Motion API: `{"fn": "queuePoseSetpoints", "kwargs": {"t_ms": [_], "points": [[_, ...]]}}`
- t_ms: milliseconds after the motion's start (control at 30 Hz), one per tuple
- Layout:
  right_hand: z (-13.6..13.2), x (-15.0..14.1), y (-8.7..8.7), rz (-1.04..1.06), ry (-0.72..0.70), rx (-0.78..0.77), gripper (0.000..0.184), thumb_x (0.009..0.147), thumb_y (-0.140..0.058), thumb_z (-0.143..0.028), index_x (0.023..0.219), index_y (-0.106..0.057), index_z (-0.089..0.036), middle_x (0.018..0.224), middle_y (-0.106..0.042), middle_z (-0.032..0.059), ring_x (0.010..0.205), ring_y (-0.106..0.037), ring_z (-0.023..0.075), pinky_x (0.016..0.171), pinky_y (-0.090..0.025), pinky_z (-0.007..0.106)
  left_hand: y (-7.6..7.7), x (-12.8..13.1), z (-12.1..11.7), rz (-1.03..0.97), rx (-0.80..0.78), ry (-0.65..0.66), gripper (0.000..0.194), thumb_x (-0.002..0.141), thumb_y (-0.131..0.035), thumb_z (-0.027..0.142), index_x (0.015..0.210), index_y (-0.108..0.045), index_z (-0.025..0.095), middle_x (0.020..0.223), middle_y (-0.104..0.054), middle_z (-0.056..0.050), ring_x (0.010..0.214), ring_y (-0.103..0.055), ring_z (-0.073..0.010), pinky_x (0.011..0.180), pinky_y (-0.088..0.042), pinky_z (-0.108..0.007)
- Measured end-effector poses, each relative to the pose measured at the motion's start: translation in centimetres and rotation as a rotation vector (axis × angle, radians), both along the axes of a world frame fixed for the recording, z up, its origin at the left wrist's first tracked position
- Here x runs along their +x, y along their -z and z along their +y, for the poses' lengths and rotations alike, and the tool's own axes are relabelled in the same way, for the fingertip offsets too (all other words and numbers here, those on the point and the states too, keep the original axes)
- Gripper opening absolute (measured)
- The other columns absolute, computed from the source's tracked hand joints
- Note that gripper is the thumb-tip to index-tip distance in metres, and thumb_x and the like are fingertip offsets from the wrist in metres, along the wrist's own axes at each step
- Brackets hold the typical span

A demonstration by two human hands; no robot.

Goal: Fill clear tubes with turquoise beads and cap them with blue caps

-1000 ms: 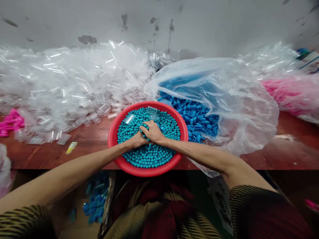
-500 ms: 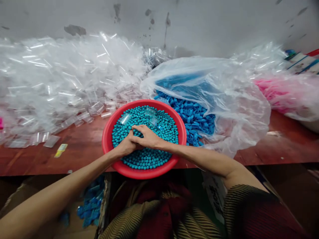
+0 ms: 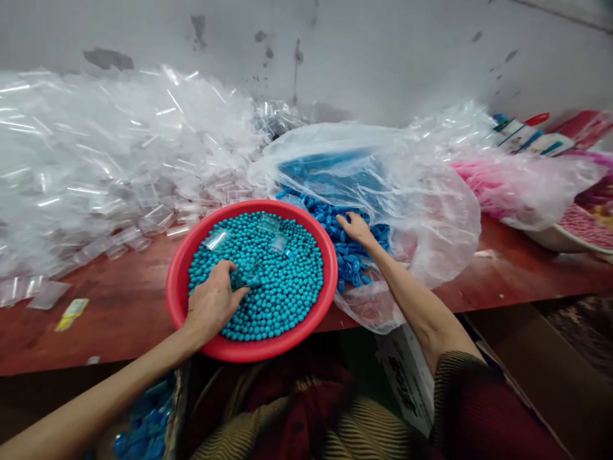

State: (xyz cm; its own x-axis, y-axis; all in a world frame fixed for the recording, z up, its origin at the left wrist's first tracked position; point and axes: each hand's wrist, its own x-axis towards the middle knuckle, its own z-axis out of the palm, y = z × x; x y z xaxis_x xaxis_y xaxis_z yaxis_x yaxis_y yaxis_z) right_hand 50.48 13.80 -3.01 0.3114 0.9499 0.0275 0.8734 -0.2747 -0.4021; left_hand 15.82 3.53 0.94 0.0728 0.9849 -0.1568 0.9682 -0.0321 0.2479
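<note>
A red basin (image 3: 173,268) full of turquoise beads (image 3: 287,294) stands in front of me. Over the beads, my left hand (image 3: 215,297) is closed round a small clear plastic case (image 3: 248,275), with turquoise beads showing through it. Two more clear cases lie on the beads farther back, one of them a clear case (image 3: 217,240) at the left. To the right of the basin, my right hand (image 3: 357,229) reaches over a pile of blue plastic pieces (image 3: 352,265), fingers apart and tips close to them. I see nothing in that hand.
Clear plastic cases (image 3: 119,153) are heaped at the left. A translucent bag (image 3: 431,204) partly covers the blue pieces. Pink pieces (image 3: 483,182) lie at the right, near a bowl (image 3: 550,236). A yellow-and-white wrapper (image 3: 73,314) lies on the red tabletop (image 3: 119,326).
My hands, together over the beads before, have come apart. The right moved to the blue pieces; the left stays over the basin with the clear case, now visible. The view shifted right.
</note>
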Motion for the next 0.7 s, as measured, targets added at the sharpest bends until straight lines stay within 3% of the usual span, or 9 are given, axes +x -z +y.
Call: {"fn": "queuePoseSetpoints", "kwargs": {"t_ms": [167,367,467,600,700], "points": [[2.1,-1.5,3.2,0.152,0.048,0.104,0.05,0.08,-0.054,-0.047,0.12,-0.06,-0.018,0.127,-0.055,0.0156,0.118,-0.047,0.032,0.096,-0.036,0.047,0.0,-0.1,-0.1,-0.039,-0.001,0.06,0.025,0.08,-0.054,0.042,0.099,-0.052,0.025,0.08,-0.065,0.0,0.073,-0.063,-0.0197,0.059,-0.038,-0.026],[3.4,-1.2,2.7,0.412,0.118,0.171,0.029,0.07,-0.057,-0.037,0.083,-0.066,-0.013,0.084,-0.065,0.0077,0.083,-0.059,0.022,0.077,-0.045,0.034,0.8,-0.3,0.2,-0.102,0.071,0.156,0.025,0.081,-0.055,0.037,0.103,-0.058,0.027,0.072,-0.063,0.002,0.065,-0.06,-0.0178,0.06,-0.036,-0.025],[3.1,-0.7,1.6,0.577,0.098,0.173,0.026,0.07,-0.053,-0.037,0.079,-0.06,-0.014,0.07,-0.062,0.002,0.066,-0.058,0.0153,0.062,-0.046,0.026,0.9,-0.1,0.3,-0.137,0.019,0.146,0.026,0.079,-0.057,0.034,0.104,-0.058,0.027,0.067,-0.061,0.003,0.064,-0.059,-0.0176,0.059,-0.035,-0.025],[1.8,-1.8,-1.9,0.777,0.026,0.155,0.023,0.071,-0.051,-0.038,0.08,-0.056,-0.017,0.069,-0.061,-0.0005,0.059,-0.056,0.0126,0.051,-0.044,0.023,0.8,0.0,0.5,-0.234,-0.029,0.115,0.021,0.078,-0.057,0.03,0.099,-0.059,0.026,0.066,-0.058,0.004,0.062,-0.056,-0.016,0.059,-0.035,-0.024],[0.4,-4.4,-4.5,0.89,-0.14,0.176,0.023,0.069,-0.059,-0.04,0.075,-0.057,-0.019,0.062,-0.057,-0.003,0.056,-0.053,0.0114,0.05,-0.041,0.022,0.8,0.0,0.5,-0.288,-0.031,0.101,0.018,0.078,-0.058,0.029,0.096,-0.06,0.025,0.065,-0.056,0.004,0.061,-0.054,-0.0153,0.059,-0.035,-0.024]]}}
